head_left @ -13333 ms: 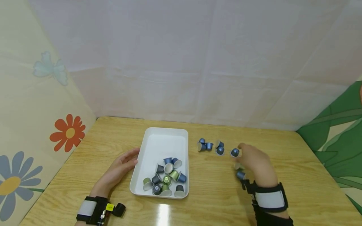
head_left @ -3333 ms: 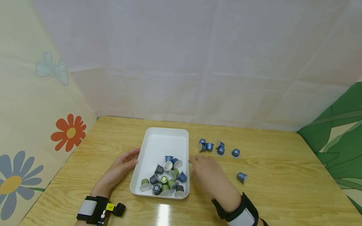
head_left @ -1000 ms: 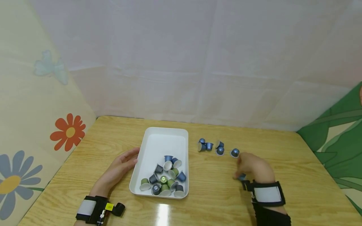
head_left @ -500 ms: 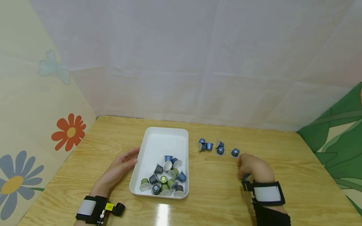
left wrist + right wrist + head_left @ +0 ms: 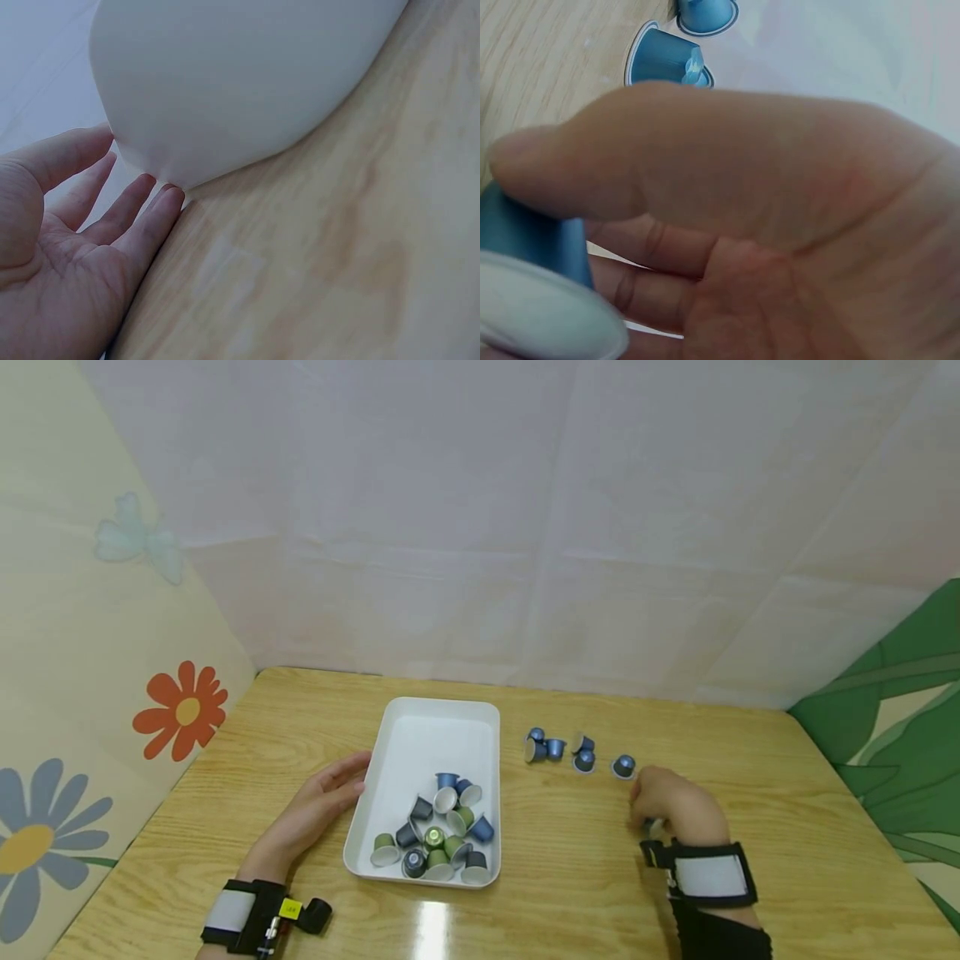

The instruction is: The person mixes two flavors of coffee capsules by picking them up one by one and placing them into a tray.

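Observation:
In the right wrist view, my right hand [image 5: 675, 806] pinches a blue coffee capsule [image 5: 536, 232] between thumb and fingers, its pale lid facing the camera. From the head view that capsule is mostly hidden behind the hand, low over the table's right side. My left hand [image 5: 318, 806] has its fingers relaxed, and the fingertips touch the left side of a white tray [image 5: 431, 735]. Green, blue and dark capsules lie heaped in the tray's near half, among them a bright green capsule [image 5: 434, 837] and a dark capsule [image 5: 414, 862].
Several blue capsules stand or lie on the wooden table [image 5: 570, 852] right of the tray: a cluster of three with a blue capsule [image 5: 555, 748], a pair with a blue capsule [image 5: 584, 762], and a single blue capsule [image 5: 623, 766] near my right hand. A pale cloth backdrop [image 5: 525, 543] rises behind.
My right hand has gone from the tray's right side back to the right and picked up the blue capsule there. Since the oldest frame, a green capsule left the table. The left hand stays.

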A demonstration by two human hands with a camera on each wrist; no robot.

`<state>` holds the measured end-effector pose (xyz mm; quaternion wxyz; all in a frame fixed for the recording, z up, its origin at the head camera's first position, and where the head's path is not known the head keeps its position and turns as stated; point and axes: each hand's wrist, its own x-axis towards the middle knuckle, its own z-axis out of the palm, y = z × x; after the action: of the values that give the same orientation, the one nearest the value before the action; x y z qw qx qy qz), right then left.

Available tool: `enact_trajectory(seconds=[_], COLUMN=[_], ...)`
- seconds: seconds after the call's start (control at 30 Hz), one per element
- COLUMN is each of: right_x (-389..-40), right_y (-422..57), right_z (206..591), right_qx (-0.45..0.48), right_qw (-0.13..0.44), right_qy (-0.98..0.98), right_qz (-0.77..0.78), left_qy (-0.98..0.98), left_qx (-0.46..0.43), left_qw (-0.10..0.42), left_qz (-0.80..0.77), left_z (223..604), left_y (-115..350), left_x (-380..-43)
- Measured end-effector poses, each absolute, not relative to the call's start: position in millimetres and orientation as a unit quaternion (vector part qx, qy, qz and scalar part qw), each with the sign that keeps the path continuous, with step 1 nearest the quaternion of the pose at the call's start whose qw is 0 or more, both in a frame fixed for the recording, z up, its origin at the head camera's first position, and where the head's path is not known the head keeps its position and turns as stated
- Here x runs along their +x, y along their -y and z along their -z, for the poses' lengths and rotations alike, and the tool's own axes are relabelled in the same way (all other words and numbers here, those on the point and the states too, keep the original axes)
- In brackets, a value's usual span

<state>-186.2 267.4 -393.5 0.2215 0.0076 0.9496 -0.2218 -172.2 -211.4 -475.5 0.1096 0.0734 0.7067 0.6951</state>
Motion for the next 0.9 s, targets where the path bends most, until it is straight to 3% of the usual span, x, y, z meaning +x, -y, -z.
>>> enact_trajectory(seconds=[0.43, 0.9], right_x=[-185.8, -188.6], right_y=[-267.0, -253.9], right_z=[391.8, 383.7], right_qx=[-0.033, -0.028], right_qw=[0.165, 0.165], right_qy=[-0.964, -0.970], right_qz=[0.205, 0.176], left_qy=[-0.709, -0.705], left_qx=[0.076, 0.079], left_qw=[0.111, 0.111], left_qz=[-0.693, -0.696], left_z=[474.8, 475.9], left_y=[211.3, 211.2], left_x=[-172.3, -173.4])
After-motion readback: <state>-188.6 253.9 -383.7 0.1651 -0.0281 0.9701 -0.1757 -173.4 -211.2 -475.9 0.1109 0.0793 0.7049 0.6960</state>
